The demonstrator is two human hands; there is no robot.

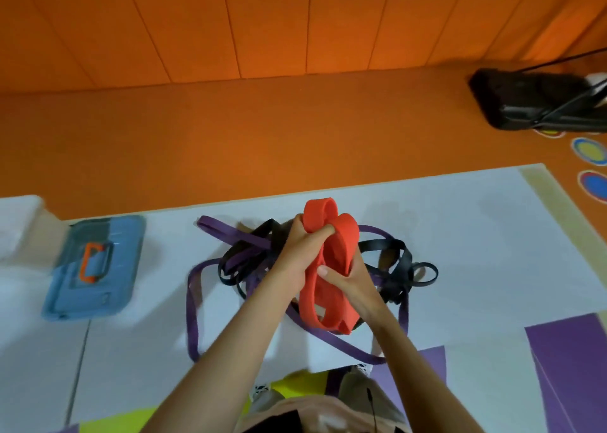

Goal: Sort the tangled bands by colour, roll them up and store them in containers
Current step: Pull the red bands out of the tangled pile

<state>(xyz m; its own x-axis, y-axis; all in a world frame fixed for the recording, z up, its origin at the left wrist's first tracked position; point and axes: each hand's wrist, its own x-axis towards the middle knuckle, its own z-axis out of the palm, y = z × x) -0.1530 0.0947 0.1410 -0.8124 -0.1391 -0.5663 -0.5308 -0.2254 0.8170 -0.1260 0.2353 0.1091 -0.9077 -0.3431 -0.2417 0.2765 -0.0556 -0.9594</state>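
Observation:
A wide red band [331, 288] is folded into loops and held up above the pile. My left hand [300, 248] grips its upper part, thumb hooked through a loop. My right hand [348, 278] grips the band's right side, thumb pressed on the front. Beneath them lies a tangle of purple bands [193, 304] and black bands [399, 262] on the white mat [492, 252]. A blue container [95, 268] with an orange handle lies shut at the left.
Orange floor and an orange panelled wall run behind the mat. A black device with cables [538, 101] sits at the far right. Coloured round spots [589, 151] mark the floor there. Purple mat patches [571, 367] lie at the lower right.

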